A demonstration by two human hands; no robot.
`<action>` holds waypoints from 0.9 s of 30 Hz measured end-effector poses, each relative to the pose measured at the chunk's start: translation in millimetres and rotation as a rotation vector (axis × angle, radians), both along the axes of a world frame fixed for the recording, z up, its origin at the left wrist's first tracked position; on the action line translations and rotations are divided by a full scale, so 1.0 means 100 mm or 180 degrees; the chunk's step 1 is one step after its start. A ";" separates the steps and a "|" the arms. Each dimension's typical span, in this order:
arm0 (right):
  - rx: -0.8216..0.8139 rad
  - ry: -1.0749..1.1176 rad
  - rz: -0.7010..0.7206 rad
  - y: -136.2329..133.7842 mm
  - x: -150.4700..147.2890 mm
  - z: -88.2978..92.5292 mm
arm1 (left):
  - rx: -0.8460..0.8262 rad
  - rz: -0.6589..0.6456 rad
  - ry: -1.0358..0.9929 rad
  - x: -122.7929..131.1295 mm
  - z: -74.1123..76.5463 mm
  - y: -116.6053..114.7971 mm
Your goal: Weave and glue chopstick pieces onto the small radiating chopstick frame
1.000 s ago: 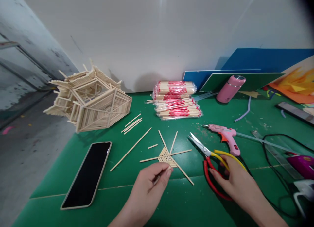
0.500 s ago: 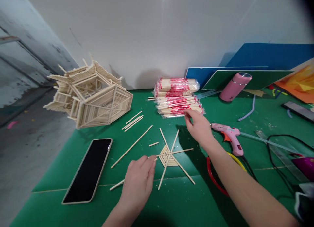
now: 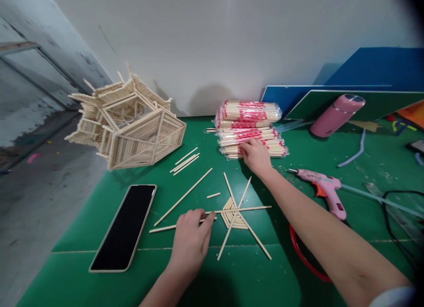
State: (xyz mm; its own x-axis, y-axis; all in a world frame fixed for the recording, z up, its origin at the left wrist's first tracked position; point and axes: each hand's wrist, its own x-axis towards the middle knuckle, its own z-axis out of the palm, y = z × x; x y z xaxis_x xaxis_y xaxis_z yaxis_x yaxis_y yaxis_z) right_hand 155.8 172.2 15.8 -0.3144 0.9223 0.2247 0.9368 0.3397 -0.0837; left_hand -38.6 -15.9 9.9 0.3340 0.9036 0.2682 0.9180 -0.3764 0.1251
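My left hand [image 3: 192, 236] is closed around a thin wooden stick [image 3: 162, 229], which pokes out on both sides of the fingers. Its fingertips also reach the left end of a star of crossed sticks [image 3: 255, 208], partly filled with short pieces in a web pattern [image 3: 239, 224]. Further back, my right hand [image 3: 256, 157] has its fingers curled at the front edge of a clear-wrapped bundle of sticks [image 3: 232, 141] with red print. Whatever its fingertips may pinch is hidden. Beside the star lie a short stick piece [image 3: 213, 195] and a long loose stick [image 3: 183, 195].
A stick-built model [image 3: 142, 134] stands at the back left, with several cut sticks [image 3: 186, 163] near it. A phone [image 3: 124, 229] lies at left. On the right are a pink glue gun [image 3: 326, 187], a red ring [image 3: 303, 258], a pink bottle [image 3: 338, 115] and leaning boards [image 3: 374, 104].
My right hand has moved left and down onto the front bundle. The stick in my left hand now lies flatter, closer to level. The whole view has shifted slightly.
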 end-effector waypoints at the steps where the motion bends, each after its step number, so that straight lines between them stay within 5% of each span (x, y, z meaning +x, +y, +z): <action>1: -0.0033 -0.0046 0.0001 0.00 0.00 0.02 | 0.0009 -0.0019 0.0012 0.01 0.00 0.01; 16: -0.1309 -0.0522 0.0391 0.32 0.09 0.31 | 0.0127 -0.0093 -0.0097 0.03 -0.03 0.03; 27: -0.0900 -0.0016 0.0355 0.23 0.23 0.35 | 0.0214 -0.0086 -0.0219 0.03 -0.08 0.03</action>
